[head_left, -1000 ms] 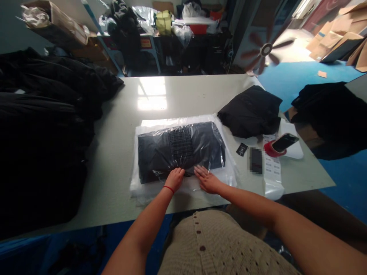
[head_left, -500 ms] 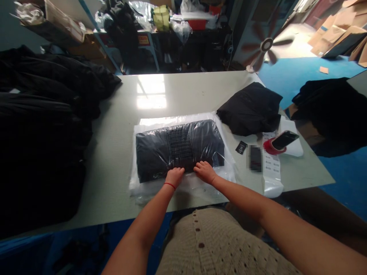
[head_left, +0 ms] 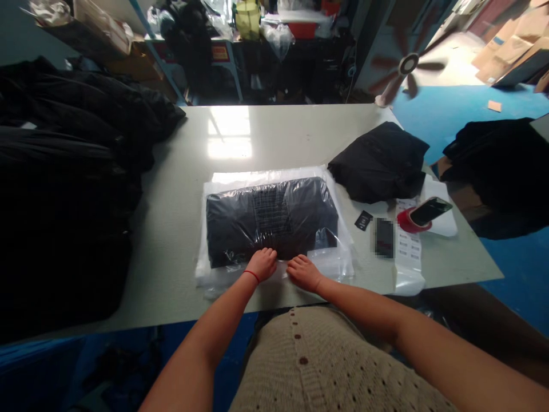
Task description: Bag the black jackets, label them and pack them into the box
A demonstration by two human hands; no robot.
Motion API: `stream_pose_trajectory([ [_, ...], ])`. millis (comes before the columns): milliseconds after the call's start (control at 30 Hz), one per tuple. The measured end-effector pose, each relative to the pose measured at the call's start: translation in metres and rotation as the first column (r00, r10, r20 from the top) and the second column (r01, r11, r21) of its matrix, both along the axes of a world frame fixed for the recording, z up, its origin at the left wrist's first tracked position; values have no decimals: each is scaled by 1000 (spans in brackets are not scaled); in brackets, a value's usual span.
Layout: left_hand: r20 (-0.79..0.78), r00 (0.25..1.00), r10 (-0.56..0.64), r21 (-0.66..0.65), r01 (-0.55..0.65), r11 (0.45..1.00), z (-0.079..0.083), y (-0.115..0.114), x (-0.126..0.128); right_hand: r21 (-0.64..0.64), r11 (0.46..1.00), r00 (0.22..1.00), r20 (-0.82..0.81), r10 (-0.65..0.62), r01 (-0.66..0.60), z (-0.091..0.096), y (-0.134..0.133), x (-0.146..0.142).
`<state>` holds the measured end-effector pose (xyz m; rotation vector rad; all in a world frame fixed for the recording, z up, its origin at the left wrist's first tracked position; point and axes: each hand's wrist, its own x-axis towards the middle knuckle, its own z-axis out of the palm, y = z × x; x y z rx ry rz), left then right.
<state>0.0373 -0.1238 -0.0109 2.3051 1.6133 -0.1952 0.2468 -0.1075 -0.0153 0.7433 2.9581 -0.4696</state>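
Note:
A folded black garment (head_left: pixel 270 220) lies inside a clear plastic bag (head_left: pixel 334 260) near the front of the pale table (head_left: pixel 274 137). My left hand (head_left: pixel 262 263), with a red string at the wrist, is curled on the bag's near edge just below the garment. Right beside it, my right hand (head_left: pixel 303 272) also has its fingers bent down onto the bag's near flap. The two hands almost touch at the middle of that edge.
A big heap of black garments (head_left: pixel 64 189) covers the table's left side. Another folded black garment (head_left: pixel 380 163) lies at the right, with a small black tag (head_left: pixel 363 220), a phone on a red tape roll (head_left: pixel 422 214) and a label strip (head_left: pixel 407 257). A fan (head_left: pixel 403 68) spins beyond.
My right hand went from lying flat on the bag to curled at its near edge, and it drew slightly toward me. The left hand stayed put.

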Motion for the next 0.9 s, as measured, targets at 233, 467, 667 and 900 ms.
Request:
stream_pose_trajectory([
  [233,95,995,14,1,-14,1000,2,-1,-6,-9,990,986,-91,-138,137,8,2,2],
  [467,254,965,-68,-34,79,996,10,-3,-20,-123,962,953,-156,-261,244,31,7,-3],
  [667,133,991,-18,-28,22,999,8,-7,-12,-159,956,964,-56,-259,248,36,43,-18],
  [900,-13,980,198,46,-197,979,18,-28,9,-234,882,911,169,-377,409,33,66,-34],
])
